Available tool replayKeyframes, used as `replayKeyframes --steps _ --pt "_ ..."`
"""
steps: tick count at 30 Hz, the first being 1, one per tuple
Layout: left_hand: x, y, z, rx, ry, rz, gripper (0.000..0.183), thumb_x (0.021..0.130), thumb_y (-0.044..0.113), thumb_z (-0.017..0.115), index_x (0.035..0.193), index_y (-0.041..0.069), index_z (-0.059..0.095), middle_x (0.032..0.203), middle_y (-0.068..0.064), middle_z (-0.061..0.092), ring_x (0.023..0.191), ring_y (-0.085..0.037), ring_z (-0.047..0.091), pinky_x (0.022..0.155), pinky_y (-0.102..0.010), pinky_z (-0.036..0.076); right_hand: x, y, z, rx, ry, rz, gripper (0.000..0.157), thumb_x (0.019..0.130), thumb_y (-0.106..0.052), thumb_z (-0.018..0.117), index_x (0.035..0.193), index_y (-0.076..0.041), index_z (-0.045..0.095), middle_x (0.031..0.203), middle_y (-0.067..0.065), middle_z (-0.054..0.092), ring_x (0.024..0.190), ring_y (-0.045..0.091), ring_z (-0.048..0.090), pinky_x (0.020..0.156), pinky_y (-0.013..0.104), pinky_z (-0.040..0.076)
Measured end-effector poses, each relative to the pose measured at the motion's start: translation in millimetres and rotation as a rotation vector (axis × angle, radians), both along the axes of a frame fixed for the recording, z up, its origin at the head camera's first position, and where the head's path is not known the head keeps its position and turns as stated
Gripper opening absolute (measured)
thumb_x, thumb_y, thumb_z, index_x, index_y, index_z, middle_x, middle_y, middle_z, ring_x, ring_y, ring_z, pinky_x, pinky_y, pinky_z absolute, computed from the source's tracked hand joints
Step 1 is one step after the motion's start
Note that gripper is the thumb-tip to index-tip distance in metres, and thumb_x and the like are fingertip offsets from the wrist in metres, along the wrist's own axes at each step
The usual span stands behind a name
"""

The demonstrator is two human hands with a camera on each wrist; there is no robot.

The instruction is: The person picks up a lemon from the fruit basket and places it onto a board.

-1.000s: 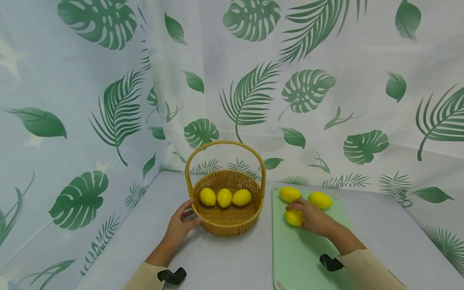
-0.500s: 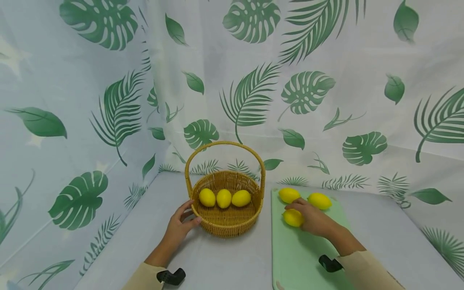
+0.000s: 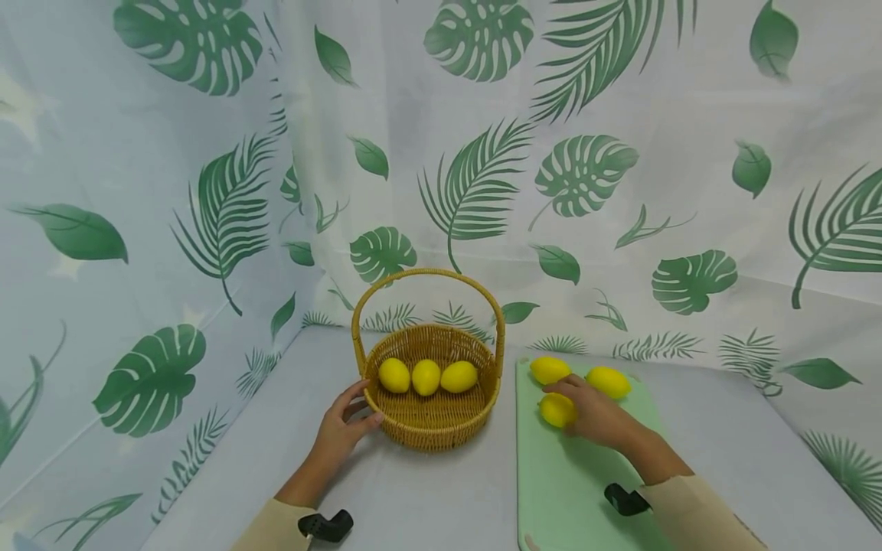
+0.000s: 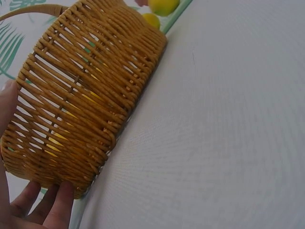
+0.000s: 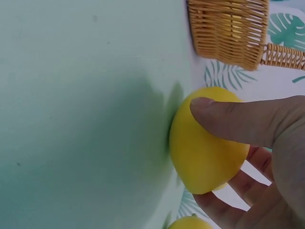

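A round wicker basket (image 3: pixel 430 438) with a tall arched handle stands on the table, and three yellow lemons (image 3: pixel 426 377) lie in a row inside it. My left hand (image 3: pixel 339 430) holds the basket's left side, thumb at the front rim and fingers round the outer wall, as the left wrist view also shows. On the green cutting board, my right hand (image 3: pixel 594 413) grips a lemon (image 5: pixel 205 143) between thumb and fingers. Close behind that hand are two more lemons, one at the board's back left (image 3: pixel 550 370) and one to its right (image 3: pixel 609 382).
The light green cutting board (image 3: pixel 572 497) lies to the right of the basket on a white-covered table (image 3: pixel 441 497). A white curtain (image 3: pixel 606 99) printed with green leaves hangs behind and along the left side.
The right hand and its lemon have shifted very slightly on the board. The left hand and the basket stay where they were.
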State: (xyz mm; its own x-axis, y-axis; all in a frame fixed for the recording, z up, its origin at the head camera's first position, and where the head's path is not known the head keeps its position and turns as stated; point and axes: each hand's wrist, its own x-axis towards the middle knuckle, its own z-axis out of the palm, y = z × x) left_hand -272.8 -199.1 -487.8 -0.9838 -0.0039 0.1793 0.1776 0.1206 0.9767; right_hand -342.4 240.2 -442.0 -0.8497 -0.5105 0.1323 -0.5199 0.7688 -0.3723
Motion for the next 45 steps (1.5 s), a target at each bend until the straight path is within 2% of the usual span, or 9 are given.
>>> replayKeyframes --steps 9,17,26,35,40,45 --pt "1.8 0.3 5.6 -0.013 0.003 -0.015 0.071 0.087 0.017 0.076 0.147 0.006 0.041 0.152 -0.013 0.033 0.13 -0.036 0.041 0.092 -0.037 0.049 0.2 0.8 -0.7 -0.008 -0.004 0.0 0.063 0.068 0.006 0.082 0.126 -0.008 0.062 0.13 0.016 0.052 0.108 0.033 0.053 0.093 0.057 0.044" --pt "2.9 0.5 4.2 -0.009 -0.005 -0.005 0.071 0.087 0.017 0.076 0.147 0.007 0.041 0.152 -0.014 0.033 0.13 -0.037 0.041 0.092 -0.041 0.049 0.0 1.7 -2.3 0.001 -0.019 0.001 0.062 0.07 0.006 0.079 0.128 -0.009 0.061 0.132 0.015 0.051 0.111 0.033 0.052 0.095 0.057 0.043" --pt "-0.4 -0.9 0.9 -0.013 0.009 -0.009 0.071 0.087 0.016 0.076 0.147 0.007 0.041 0.151 -0.016 0.034 0.13 -0.037 0.042 0.091 -0.038 0.05 -0.3 0.5 -1.4 0.02 -0.008 -0.003 0.06 0.069 0.004 0.079 0.126 -0.007 0.063 0.129 0.013 0.053 0.109 0.031 0.053 0.093 0.054 0.045" --pt "0.8 -0.1 2.1 -0.016 0.003 -0.005 0.071 0.087 0.017 0.076 0.148 0.007 0.041 0.151 -0.015 0.035 0.13 -0.037 0.042 0.092 -0.039 0.05 -1.3 -1.4 6.2 0.022 0.02 0.008 0.06 0.07 -0.001 0.084 0.126 -0.009 0.063 0.127 0.012 0.054 0.107 0.031 0.055 0.09 0.053 0.048" --pt "0.6 -0.2 1.1 -0.025 0.004 -0.01 0.07 0.088 0.016 0.075 0.148 0.007 0.04 0.151 -0.015 0.035 0.13 -0.036 0.043 0.092 -0.038 0.049 -0.3 -3.8 10.7 0.017 0.018 0.025 0.06 0.072 -0.001 0.083 0.127 -0.011 0.063 0.128 0.012 0.053 0.105 0.032 0.056 0.086 0.049 0.05" --pt "-0.4 -0.3 0.0 -0.022 0.007 -0.012 0.07 0.087 0.016 0.075 0.148 0.007 0.04 0.15 -0.015 0.035 0.129 -0.036 0.043 0.092 -0.037 0.049 -0.5 -5.9 15.0 0.061 0.009 0.054 0.057 0.074 0.0 0.08 0.127 -0.012 0.062 0.128 0.011 0.053 0.104 0.03 0.057 0.085 0.046 0.051"
